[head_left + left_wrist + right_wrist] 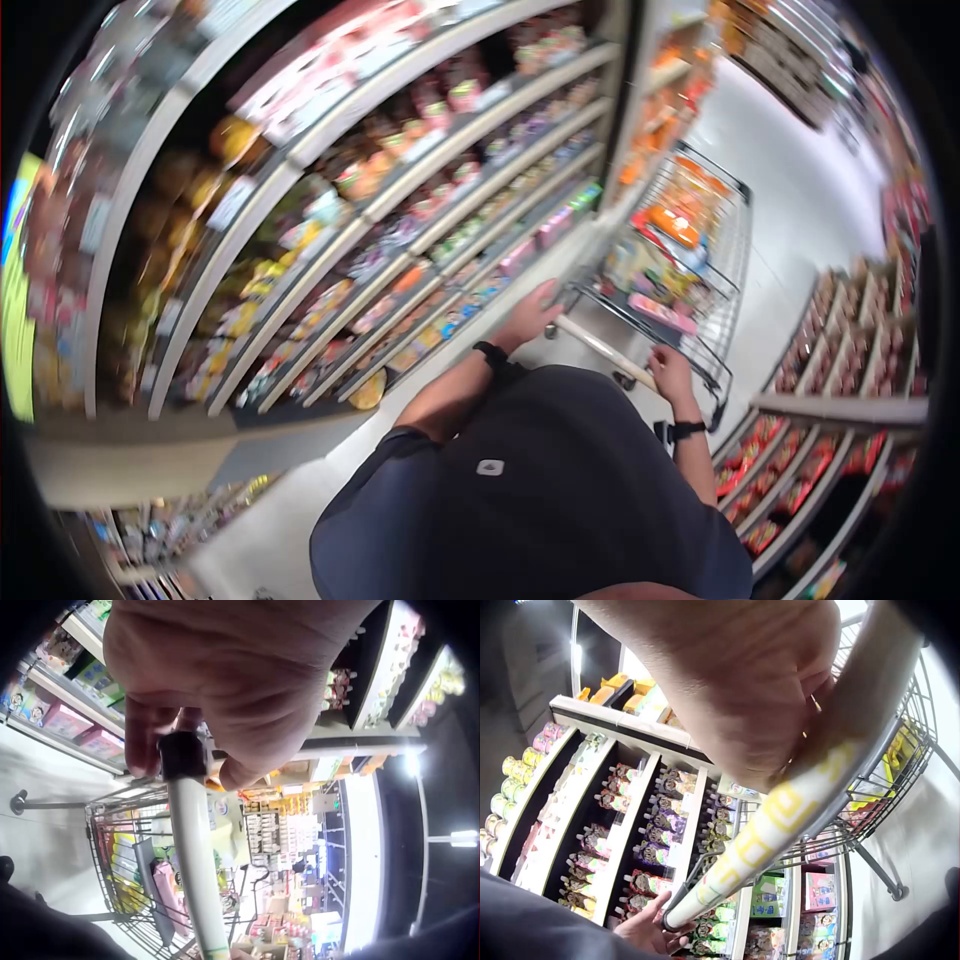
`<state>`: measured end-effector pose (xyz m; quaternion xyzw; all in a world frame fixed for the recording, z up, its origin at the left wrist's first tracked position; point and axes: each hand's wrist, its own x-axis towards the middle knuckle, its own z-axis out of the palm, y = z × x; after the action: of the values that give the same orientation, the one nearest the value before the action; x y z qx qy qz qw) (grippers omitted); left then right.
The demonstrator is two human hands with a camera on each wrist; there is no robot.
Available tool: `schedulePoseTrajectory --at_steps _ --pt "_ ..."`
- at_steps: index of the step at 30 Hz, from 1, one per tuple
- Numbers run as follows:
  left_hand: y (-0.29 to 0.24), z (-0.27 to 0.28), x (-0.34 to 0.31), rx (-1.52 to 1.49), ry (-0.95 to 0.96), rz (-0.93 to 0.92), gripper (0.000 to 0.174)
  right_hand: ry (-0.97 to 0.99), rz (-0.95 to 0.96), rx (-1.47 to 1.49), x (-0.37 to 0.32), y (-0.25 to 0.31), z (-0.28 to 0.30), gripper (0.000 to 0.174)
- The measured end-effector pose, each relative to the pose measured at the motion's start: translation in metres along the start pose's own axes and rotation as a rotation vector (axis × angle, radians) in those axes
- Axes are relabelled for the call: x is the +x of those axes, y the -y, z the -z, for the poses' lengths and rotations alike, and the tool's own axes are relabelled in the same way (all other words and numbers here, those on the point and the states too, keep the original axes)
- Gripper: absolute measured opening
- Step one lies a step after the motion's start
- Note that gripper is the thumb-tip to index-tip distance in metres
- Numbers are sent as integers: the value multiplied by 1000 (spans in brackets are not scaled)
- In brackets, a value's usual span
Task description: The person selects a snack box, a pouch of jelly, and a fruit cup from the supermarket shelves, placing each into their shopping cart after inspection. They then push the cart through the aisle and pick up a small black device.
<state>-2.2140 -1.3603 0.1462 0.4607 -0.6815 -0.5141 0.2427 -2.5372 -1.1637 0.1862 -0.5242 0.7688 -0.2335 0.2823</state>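
Observation:
A metal wire cart (735, 230) has a white push handle (605, 348) with a black end cap (182, 755). My left hand (530, 315) rests against the handle's left end; in the right wrist view that hand (646, 930) has its fingers spread beside the end. My right hand (672, 378) grips the handle near its other end; in its wrist view the hand (757, 697) lies over the handle (757, 836), its fingertips mostly hidden. The cart holds orange packages (675, 222), a pink package (662, 312) and other packed goods.
Long shelves (400, 215) of pouches and packs stand along the left, close to the cart. More shelves (830, 410) with red packages are at the right. Pale floor (790, 200) runs ahead between them, with a dark stacked display (780, 65) farther off.

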Motion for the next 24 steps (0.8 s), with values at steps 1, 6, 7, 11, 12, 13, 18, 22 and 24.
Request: schedulePoseTrajectory --at_steps 1,6,7,11,12,13,18,22,24 --pt "-22 22 -14 -144 -12 116 66 13 -17 1 3 15 1 28" --pt "45 119 -51 -74 -85 372 59 -16 176 160 45 111 -6 24" --pt "92 128 -61 30 -164 363 56 -12 200 197 58 136 -10 25" --pt "225 173 -137 639 -347 85 34 -30 445 208 87 284 -6 26" --pt "288 184 -151 732 -79 270 39 -16 502 206 86 328 -2 26" --pt "230 200 -180 497 -101 571 40 -12 514 201 87 366 -1 26" --pt "365 203 -292 732 28 578 41 -166 1148 98 83 523 -5 34" --pt "353 214 -342 773 124 407 39 -251 1321 155 77 625 -9 35" --pt "345 224 -347 365 118 799 25 -284 1390 191 75 664 -19 35"
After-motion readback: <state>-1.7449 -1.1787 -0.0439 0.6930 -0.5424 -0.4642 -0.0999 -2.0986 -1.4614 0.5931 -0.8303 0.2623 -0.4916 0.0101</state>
